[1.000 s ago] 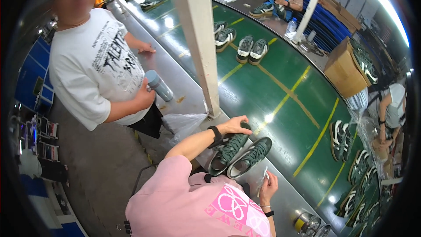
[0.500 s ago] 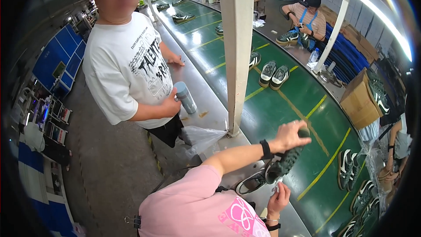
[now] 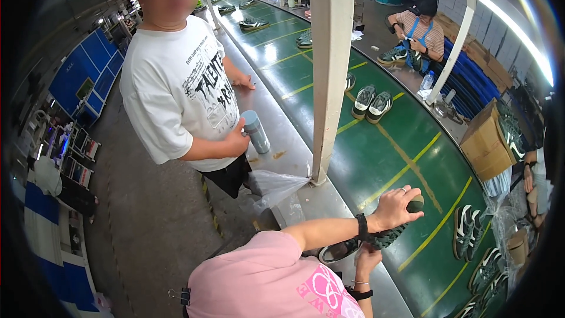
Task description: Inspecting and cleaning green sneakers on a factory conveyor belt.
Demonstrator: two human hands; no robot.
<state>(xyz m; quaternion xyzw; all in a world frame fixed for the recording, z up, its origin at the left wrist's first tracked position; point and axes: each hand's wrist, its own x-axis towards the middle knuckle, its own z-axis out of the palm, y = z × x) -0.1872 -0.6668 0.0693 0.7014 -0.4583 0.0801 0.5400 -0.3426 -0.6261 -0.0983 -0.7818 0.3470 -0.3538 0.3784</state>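
Currently your left hand [image 3: 395,206] grips a dark sneaker [image 3: 385,237] above the green conveyor [image 3: 376,153], steadying it. Your right hand [image 3: 368,254] supports it underneath; its grip is unclear.

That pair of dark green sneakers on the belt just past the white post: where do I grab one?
Take the right-hand dark green sneaker by its collar, fingers coming from above. It appears to sit sole-down on the green conveyor belt, opening upward, with its mate close against one side.

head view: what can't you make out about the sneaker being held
All in the head view:
- the right hand: fingers hidden behind the sneaker, grip unclear.
- the sneaker: upper largely covered by the left hand.
- the second shoe: partly hidden by the forearm and pink shirt.
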